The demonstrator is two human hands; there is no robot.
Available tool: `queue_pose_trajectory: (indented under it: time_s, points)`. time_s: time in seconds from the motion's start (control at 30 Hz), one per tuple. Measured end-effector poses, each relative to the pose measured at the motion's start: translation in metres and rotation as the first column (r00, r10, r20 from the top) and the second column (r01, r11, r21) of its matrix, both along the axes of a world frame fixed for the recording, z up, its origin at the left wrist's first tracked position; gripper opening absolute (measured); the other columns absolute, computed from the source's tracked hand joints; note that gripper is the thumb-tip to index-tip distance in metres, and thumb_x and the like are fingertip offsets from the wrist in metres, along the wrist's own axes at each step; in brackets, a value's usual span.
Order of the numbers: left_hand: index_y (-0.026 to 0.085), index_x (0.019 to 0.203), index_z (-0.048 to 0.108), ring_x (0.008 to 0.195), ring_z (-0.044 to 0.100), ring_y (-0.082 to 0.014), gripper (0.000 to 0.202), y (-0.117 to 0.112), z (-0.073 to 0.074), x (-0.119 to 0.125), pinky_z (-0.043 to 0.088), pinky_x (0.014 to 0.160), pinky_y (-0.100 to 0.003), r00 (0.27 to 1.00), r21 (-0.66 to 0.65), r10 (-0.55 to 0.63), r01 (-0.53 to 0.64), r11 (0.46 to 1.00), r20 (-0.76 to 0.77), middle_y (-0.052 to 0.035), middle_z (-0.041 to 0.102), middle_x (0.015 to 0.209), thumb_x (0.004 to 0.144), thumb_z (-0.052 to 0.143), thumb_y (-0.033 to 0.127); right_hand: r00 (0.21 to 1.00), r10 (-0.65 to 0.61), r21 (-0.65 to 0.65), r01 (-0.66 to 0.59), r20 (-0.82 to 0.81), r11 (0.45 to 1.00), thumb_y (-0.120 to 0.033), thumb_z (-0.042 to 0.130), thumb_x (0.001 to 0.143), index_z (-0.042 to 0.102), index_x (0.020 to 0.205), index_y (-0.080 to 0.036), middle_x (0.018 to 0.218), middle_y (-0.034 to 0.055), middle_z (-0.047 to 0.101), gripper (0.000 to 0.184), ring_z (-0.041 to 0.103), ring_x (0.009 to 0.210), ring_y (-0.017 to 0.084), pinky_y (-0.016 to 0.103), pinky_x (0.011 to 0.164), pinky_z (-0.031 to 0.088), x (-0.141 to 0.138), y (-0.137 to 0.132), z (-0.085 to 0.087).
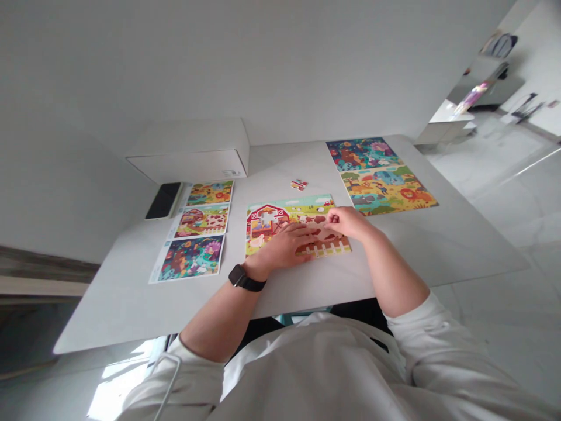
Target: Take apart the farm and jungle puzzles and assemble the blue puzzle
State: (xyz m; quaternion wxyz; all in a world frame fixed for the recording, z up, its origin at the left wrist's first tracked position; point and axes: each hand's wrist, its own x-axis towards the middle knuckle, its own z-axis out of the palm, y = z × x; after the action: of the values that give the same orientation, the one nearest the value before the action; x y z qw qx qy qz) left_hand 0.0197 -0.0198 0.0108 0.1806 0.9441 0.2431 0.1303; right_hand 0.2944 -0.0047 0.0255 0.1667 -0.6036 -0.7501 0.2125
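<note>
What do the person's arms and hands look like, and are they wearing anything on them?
The left hand and right hand are bare, with no gloves. On the left wrist is a watch with a dark, rounded-square face and black strap. Loose white sleeves end near the elbows. The right wrist has no watch.

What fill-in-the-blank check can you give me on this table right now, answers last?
The right hand is at the farm puzzle; the black watch is on the ____ wrist.
Left of the puzzle, ____ printed pictures form a column.
The larger lion picture lies to the ____ of the puzzle.

Missing words: left; three; right.
</note>
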Motion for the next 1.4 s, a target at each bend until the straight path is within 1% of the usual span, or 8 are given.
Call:
queue_pose_trajectory:
  time_s: [0.13, 0.4, 0.63, 0.8, 0.9, 1.0, 1.17, 1.4]
  points:
    - [0.036, 0.154, 0.065, 0.156, 0.047, -0.0354, 0.066, 0.001, -0.003, 0.0, 0.03, 0.133, -0.058, 0.999, -0.053, -0.003, 0.001, 0.999, -0.036, -0.004, 0.053, 0.168, 0.091, 0.08, 0.049, 0.997, -0.022, -0.058, 0.026, 0.075, 0.998, -0.024, 0.087, 0.084, 0.071, 0.078, -0.024, 0.077, -0.0017, 0.076, 0.016, 0.066, 0.07, 0.016, 0.027, 0.064, 0.039, -0.004, -0.001, -0.002]
    - [0.037, 0.158, 0.059, 0.161, 0.042, -0.0308, 0.063, 0.002, -0.004, -0.002, 0.026, 0.135, -0.053, 0.999, -0.042, -0.04, 0.039, 0.998, -0.025, -0.0016, 0.05, 0.171, 0.096, 0.074, 0.037, 0.999, 0.038, -0.143, -0.039, -0.008, 0.989, -0.02, 0.084, 0.082, 0.071, 0.079, -0.025, 0.077, -0.0035, 0.076, 0.014, 0.068, 0.071, 0.016, 0.027, 0.064, 0.042, -0.004, -0.001, -0.008]
    - [0.037, 0.162, 0.054, 0.164, 0.037, -0.0298, 0.062, 0.004, -0.012, 0.008, 0.027, 0.136, -0.053, 1.0, -0.024, -0.02, 0.02, 1.0, 0.011, -0.0018, 0.047, 0.173, 0.102, 0.068, 0.04, 0.999, 0.014, -0.064, -0.012, 0.042, 0.998, -0.02, 0.081, 0.085, 0.072, 0.082, -0.025, 0.082, -0.0014, 0.078, 0.011, 0.068, 0.074, 0.017, 0.027, 0.066, 0.042, 0.004, 0.002, -0.01]
    - [0.032, 0.149, 0.068, 0.152, 0.054, -0.0288, 0.05, 0.013, -0.009, 0.002, 0.039, 0.13, -0.051, 0.987, -0.012, -0.006, 0.008, 1.0, 0.16, -0.0076, 0.062, 0.16, 0.1, 0.072, 0.04, 0.997, -0.016, -0.032, 0.014, -0.076, 0.999, -0.028, 0.079, 0.087, 0.072, 0.085, -0.025, 0.08, -0.0009, 0.077, 0.008, 0.068, 0.072, 0.018, 0.029, 0.068, 0.046, 0.007, 0.003, -0.014]
    - [0.026, 0.133, 0.077, 0.133, 0.067, -0.0279, 0.034, 0.02, 0.003, -0.013, 0.049, 0.118, -0.047, 0.944, -0.003, 0.163, -0.169, 0.986, 0.287, -0.0113, 0.076, 0.137, 0.105, 0.065, 0.04, 0.968, -0.054, 0.041, 0.066, -0.244, 0.997, -0.039, 0.074, 0.091, 0.074, 0.093, -0.026, 0.085, 0.0011, 0.078, 0.014, 0.07, 0.077, 0.02, 0.032, 0.074, 0.051, 0.004, 0.005, -0.01]
    - [0.023, 0.112, 0.079, 0.103, 0.073, -0.0225, 0.028, 0.023, 0.017, -0.028, 0.054, 0.094, -0.035, 0.808, -0.057, 0.456, -0.471, 0.88, 0.374, -0.0092, 0.082, 0.109, 0.109, 0.056, 0.039, 0.938, -0.051, 0.103, 0.091, -0.342, 0.991, -0.044, 0.071, 0.093, 0.074, 0.1, -0.025, 0.09, 0.0034, 0.079, 0.02, 0.071, 0.08, 0.021, 0.033, 0.077, 0.053, -0.003, 0.01, 0.002]
    - [0.021, 0.069, 0.057, 0.058, 0.048, -0.0148, 0.053, 0.028, 0.027, -0.044, 0.027, 0.06, -0.031, 0.412, -0.225, 0.834, -0.83, 0.509, 0.367, -0.0008, 0.056, 0.06, 0.111, 0.047, 0.052, 0.932, -0.017, 0.112, 0.062, -0.361, 0.992, -0.043, 0.072, 0.094, 0.076, 0.107, -0.025, 0.096, 0.0046, 0.079, 0.024, 0.07, 0.082, 0.02, 0.032, 0.077, 0.056, -0.017, 0.025, 0.021]
    - [0.023, 0.062, 0.038, 0.057, 0.034, -0.0147, 0.057, 0.039, 0.03, -0.057, 0.019, 0.06, -0.034, 0.281, -0.353, 0.868, -0.829, 0.435, 0.409, 0.001, 0.04, 0.055, 0.11, 0.041, 0.053, 0.987, -0.129, 0.103, 0.138, -0.093, 0.985, -0.029, 0.072, 0.095, 0.077, 0.114, -0.023, 0.11, 0.0073, 0.082, 0.021, 0.075, 0.094, 0.021, 0.032, 0.086, 0.056, -0.032, 0.09, 0.017]
